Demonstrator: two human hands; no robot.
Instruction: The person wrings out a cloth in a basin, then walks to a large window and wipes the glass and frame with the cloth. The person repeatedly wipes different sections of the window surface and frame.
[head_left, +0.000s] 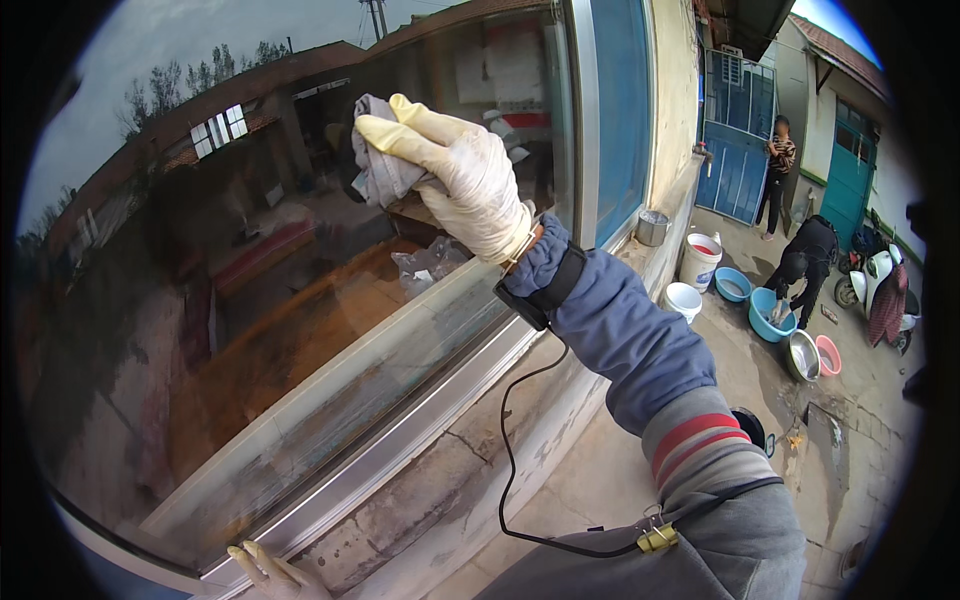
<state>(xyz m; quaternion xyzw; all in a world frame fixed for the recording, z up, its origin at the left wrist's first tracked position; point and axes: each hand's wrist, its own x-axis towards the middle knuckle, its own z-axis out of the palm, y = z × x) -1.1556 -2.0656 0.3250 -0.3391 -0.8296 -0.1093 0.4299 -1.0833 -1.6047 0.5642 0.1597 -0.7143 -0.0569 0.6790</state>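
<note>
My right hand (472, 176), in a cream rubber glove, presses a folded grey cloth (382, 154) to the window pane (247, 315). Two fingers stretch over the cloth; part of it is hidden beneath them. A dark device is strapped around the blue sleeve (622, 322) at that wrist, with a black cable (510, 450) hanging from it. Low in the picture, my gloved left hand (277, 574) rests by the lower window frame (375, 427), fingers apart and nothing seen in it. The glass mirrors sky and roofs, and a plastic bag (431, 266) shows behind it.
A stone sill (420, 480) runs below the frame, with a metal pot (652, 227) at its far end. Buckets (700, 262) and blue basins (765, 319) stand in the yard. One person (806, 255) bends over a basin; another (780, 165) stands by the blue gate (731, 180). A scooter (881, 281) is parked at right.
</note>
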